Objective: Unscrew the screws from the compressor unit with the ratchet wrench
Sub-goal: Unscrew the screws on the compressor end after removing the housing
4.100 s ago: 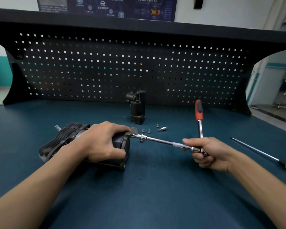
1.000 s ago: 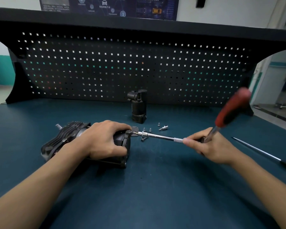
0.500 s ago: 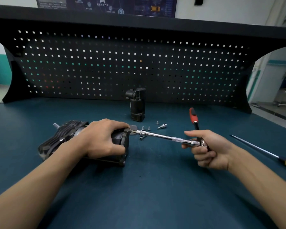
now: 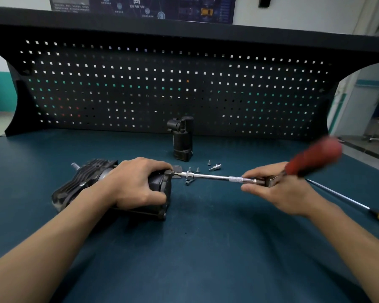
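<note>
Now, step in hand: I judge I am swinging the red-handled ratchet wrench on a screw in the end face of the black finned compressor unit. The handle shows as a blur.
Left hand: wrapped over the near end of the unit with fingers curled round its casing, holding it down on the dark teal tabletop.
Right hand: thumb and fingers pinch the wrench at its head, where the chrome extension bar joins it.
Tool line: the bar runs almost level from my right hand to the unit's end face, meeting it just beside my left fingertips. I cannot see the screw head itself.
Doing it well: I would hold the bar straight on the screw's axis and press lightly inward so the tip stays seated. The handle should move in short arcs. My left hand should take the counter-twist so the unit does not roll.
Progress: small silver loose screws lie just behind the bar, so some seem to be out. I cannot tell how many remain.
Watch for: a tilted bar slipping off the head, or the bar nudging those screws away.
</note>
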Action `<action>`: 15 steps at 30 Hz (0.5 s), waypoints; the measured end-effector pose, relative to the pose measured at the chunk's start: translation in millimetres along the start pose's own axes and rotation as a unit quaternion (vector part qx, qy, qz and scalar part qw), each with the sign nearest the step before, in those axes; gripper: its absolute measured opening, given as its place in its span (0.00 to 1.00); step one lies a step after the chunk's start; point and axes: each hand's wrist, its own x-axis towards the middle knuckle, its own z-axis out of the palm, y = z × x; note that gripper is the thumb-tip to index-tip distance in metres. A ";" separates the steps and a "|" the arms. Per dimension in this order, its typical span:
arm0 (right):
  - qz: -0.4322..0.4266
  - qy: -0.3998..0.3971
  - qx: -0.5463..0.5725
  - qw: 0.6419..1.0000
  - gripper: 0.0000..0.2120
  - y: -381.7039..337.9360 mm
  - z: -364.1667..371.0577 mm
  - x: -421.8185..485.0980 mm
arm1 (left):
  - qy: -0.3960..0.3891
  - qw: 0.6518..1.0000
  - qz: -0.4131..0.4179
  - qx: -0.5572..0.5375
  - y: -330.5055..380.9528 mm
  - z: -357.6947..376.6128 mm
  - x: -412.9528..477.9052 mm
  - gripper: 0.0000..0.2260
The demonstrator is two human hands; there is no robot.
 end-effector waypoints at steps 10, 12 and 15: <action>-0.137 0.107 -0.177 0.969 0.09 -4.9 -3.8 -1.1 | 0.005 1.000 0.002 0.001 0.6 0.9 0.7 0.25; -0.179 0.126 -0.207 0.953 0.07 -0.6 -4.0 1.7 | 0.007 1.000 0.003 0.002 0.6 1.2 0.9 0.25; -0.234 0.162 -0.235 0.929 0.02 9.2 -3.2 5.5 | 0.007 1.000 0.002 0.001 0.5 2.4 0.9 0.25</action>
